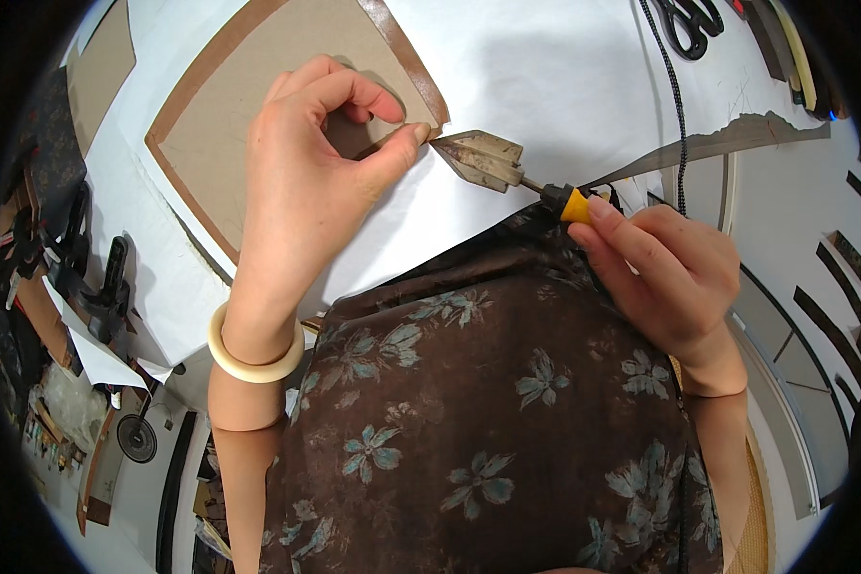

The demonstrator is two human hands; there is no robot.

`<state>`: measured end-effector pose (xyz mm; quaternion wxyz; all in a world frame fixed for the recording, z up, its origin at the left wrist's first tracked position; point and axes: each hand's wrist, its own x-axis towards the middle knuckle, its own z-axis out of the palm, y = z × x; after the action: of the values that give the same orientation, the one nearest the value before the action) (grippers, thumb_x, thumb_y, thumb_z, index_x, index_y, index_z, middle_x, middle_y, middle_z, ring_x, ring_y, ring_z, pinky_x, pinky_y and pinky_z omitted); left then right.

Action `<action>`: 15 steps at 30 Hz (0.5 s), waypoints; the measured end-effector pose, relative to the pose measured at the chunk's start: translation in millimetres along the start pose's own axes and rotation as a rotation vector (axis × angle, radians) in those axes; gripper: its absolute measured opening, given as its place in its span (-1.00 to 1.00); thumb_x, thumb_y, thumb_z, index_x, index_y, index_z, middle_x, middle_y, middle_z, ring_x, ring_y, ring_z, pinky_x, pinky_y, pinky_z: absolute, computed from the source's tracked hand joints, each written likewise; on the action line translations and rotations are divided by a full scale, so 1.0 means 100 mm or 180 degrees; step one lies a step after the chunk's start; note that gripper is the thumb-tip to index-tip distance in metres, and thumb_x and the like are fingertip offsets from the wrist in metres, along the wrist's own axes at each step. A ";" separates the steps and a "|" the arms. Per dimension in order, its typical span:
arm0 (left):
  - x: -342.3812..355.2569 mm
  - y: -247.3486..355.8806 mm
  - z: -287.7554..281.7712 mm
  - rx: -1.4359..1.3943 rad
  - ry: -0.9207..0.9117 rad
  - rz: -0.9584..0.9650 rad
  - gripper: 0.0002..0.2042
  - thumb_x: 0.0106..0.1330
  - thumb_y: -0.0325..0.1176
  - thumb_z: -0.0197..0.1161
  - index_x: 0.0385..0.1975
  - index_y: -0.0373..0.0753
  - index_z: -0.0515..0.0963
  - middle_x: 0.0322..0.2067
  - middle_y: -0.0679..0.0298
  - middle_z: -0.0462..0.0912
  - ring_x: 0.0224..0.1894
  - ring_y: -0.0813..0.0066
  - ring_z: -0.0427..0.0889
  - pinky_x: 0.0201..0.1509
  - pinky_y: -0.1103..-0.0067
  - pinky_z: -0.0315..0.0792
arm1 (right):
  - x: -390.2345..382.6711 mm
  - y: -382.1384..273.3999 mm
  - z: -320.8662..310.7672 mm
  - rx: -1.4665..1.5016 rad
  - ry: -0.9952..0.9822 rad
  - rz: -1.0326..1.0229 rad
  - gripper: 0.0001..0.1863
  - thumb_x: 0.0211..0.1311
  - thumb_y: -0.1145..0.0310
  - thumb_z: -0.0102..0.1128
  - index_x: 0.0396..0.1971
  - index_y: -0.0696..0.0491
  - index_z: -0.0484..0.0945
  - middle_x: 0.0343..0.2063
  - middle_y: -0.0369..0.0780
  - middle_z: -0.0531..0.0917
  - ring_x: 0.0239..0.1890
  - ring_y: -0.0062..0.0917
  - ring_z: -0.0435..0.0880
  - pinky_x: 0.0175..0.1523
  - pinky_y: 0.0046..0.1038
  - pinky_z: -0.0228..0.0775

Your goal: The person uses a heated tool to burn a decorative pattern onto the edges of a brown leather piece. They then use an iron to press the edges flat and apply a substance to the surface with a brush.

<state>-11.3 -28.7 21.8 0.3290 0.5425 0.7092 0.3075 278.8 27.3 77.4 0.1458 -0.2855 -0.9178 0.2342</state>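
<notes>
My right hand (674, 273) grips the yellow and black handle of a small trowel-shaped hand tool (483, 161), thumb and fingers closed round the handle's end. Its stained, pointed metal head is aimed left. The tip meets the corner of a flat beige panel (230, 105) edged with a glossy brown strip (407, 53). At that same corner my left hand (320, 163) has its fingers curled and its thumb pressed along the near edge. The hand hides part of that edge. A cream bangle (258, 368) circles my left wrist.
White paper (536, 57) covers the tabletop beneath the panel. Black-handled scissors (691, 27) and a black braided cord (674, 91) lie at the far right. Black clamps (110, 287) stand on the left. Dark flowered cloth (488, 402) covers my lap by the table edge.
</notes>
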 end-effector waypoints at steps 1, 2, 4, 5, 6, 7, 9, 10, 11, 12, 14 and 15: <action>0.00 0.00 0.00 -0.0008 0.0007 -0.0008 -0.80 0.07 -0.42 0.62 -0.46 -0.26 0.67 -0.45 0.34 0.55 -0.26 0.39 0.50 -0.17 0.45 0.45 | 0.00 -0.01 0.01 0.0007 -0.0004 0.0013 -0.65 0.09 0.57 0.66 -0.09 0.14 0.78 -0.57 -0.27 0.63 -0.61 -0.55 0.57 -0.54 -0.53 0.34; 0.00 0.00 0.01 -0.0017 0.0014 -0.0016 -0.80 0.07 -0.42 0.62 -0.45 -0.26 0.67 -0.45 0.34 0.54 -0.27 0.39 0.49 -0.17 0.46 0.45 | -0.01 -0.01 0.01 0.0002 -0.0001 0.0009 -0.65 0.09 0.57 0.66 -0.09 0.14 0.78 -0.57 -0.26 0.63 -0.61 -0.55 0.57 -0.54 -0.53 0.34; 0.00 0.00 0.01 -0.0030 0.0015 -0.0027 -0.80 0.07 -0.42 0.61 -0.45 -0.25 0.67 -0.45 0.34 0.54 -0.27 0.40 0.49 -0.17 0.46 0.45 | -0.02 -0.01 0.02 -0.0010 0.0003 0.0005 -0.65 0.10 0.58 0.66 -0.10 0.16 0.77 -0.57 -0.25 0.62 -0.61 -0.54 0.57 -0.54 -0.52 0.35; 0.00 0.00 0.01 -0.0036 0.0009 -0.0030 -0.81 0.07 -0.42 0.61 -0.45 -0.25 0.67 -0.46 0.34 0.54 -0.27 0.40 0.49 -0.18 0.46 0.44 | -0.02 -0.02 0.02 0.0005 0.0039 0.0013 -0.66 0.10 0.58 0.66 -0.10 0.16 0.77 -0.57 -0.25 0.62 -0.61 -0.54 0.57 -0.54 -0.52 0.35; 0.00 0.01 0.01 -0.0041 0.0004 -0.0034 -0.81 0.07 -0.42 0.61 -0.45 -0.25 0.67 -0.46 0.34 0.54 -0.27 0.40 0.49 -0.18 0.46 0.44 | -0.02 -0.02 0.03 0.0020 0.0075 0.0021 -0.66 0.10 0.58 0.66 -0.10 0.16 0.77 -0.57 -0.25 0.61 -0.62 -0.54 0.57 -0.54 -0.52 0.35; 0.00 0.01 0.01 -0.0032 0.0007 -0.0022 -0.81 0.07 -0.42 0.61 -0.45 -0.25 0.67 -0.46 0.34 0.54 -0.26 0.40 0.49 -0.18 0.46 0.44 | -0.02 -0.02 0.04 0.0040 0.0111 0.0025 -0.66 0.11 0.58 0.66 -0.09 0.16 0.76 -0.57 -0.25 0.61 -0.62 -0.54 0.56 -0.54 -0.52 0.35; -0.01 0.01 0.01 -0.0012 0.0015 0.0001 -0.81 0.07 -0.42 0.60 -0.46 -0.25 0.67 -0.46 0.34 0.53 -0.26 0.40 0.49 -0.18 0.46 0.44 | -0.02 -0.02 0.04 0.0049 0.0070 0.0018 -0.65 0.11 0.58 0.66 -0.09 0.17 0.76 -0.57 -0.25 0.60 -0.62 -0.54 0.56 -0.54 -0.52 0.35; -0.01 0.01 0.00 -0.0026 0.0003 -0.0020 -0.82 0.07 -0.42 0.60 -0.45 -0.25 0.67 -0.46 0.34 0.53 -0.26 0.40 0.48 -0.17 0.46 0.44 | -0.02 -0.03 0.04 0.0047 0.0055 0.0023 -0.65 0.11 0.59 0.65 -0.09 0.17 0.76 -0.58 -0.25 0.60 -0.62 -0.54 0.56 -0.54 -0.52 0.35; 0.00 0.01 0.00 -0.0040 -0.0009 -0.0042 -0.82 0.07 -0.42 0.60 -0.45 -0.25 0.67 -0.45 0.34 0.53 -0.26 0.40 0.48 -0.17 0.46 0.44 | -0.02 -0.04 0.04 0.0018 0.0024 0.0037 -0.65 0.11 0.58 0.65 -0.09 0.17 0.76 -0.58 -0.26 0.58 -0.62 -0.54 0.55 -0.55 -0.51 0.34; 0.00 0.01 0.00 -0.0053 -0.0020 -0.0064 -0.82 0.07 -0.42 0.59 -0.45 -0.25 0.67 -0.45 0.34 0.53 -0.26 0.40 0.48 -0.16 0.46 0.45 | -0.02 -0.05 0.03 -0.0011 -0.0007 0.0051 -0.65 0.11 0.58 0.65 -0.09 0.17 0.76 -0.58 -0.26 0.57 -0.63 -0.54 0.53 -0.55 -0.51 0.33; 0.00 -0.02 -0.03 0.0089 -0.0152 0.0072 -0.85 0.19 -0.47 0.58 -0.39 -0.30 0.68 -0.36 0.42 0.54 -0.30 0.62 0.46 -0.21 0.64 0.36 | -0.02 -0.09 0.03 -0.0082 -0.0080 0.0043 -0.65 0.11 0.58 0.65 -0.08 0.16 0.76 -0.59 -0.28 0.54 -0.64 -0.55 0.51 -0.56 -0.50 0.31; -0.01 -0.03 -0.04 0.0160 -0.0218 0.0140 -0.86 0.25 -0.50 0.57 -0.35 -0.32 0.69 -0.32 0.46 0.54 -0.31 0.73 0.45 -0.23 0.73 0.32 | 0.00 -0.11 0.02 -0.0127 -0.0118 0.0027 -0.65 0.12 0.57 0.65 -0.08 0.16 0.76 -0.59 -0.29 0.52 -0.65 -0.56 0.49 -0.57 -0.50 0.29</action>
<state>-16.3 -30.3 21.5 0.3325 0.5762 0.6929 0.2780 273.1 18.4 81.5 0.1221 -0.2880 -0.9236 0.2216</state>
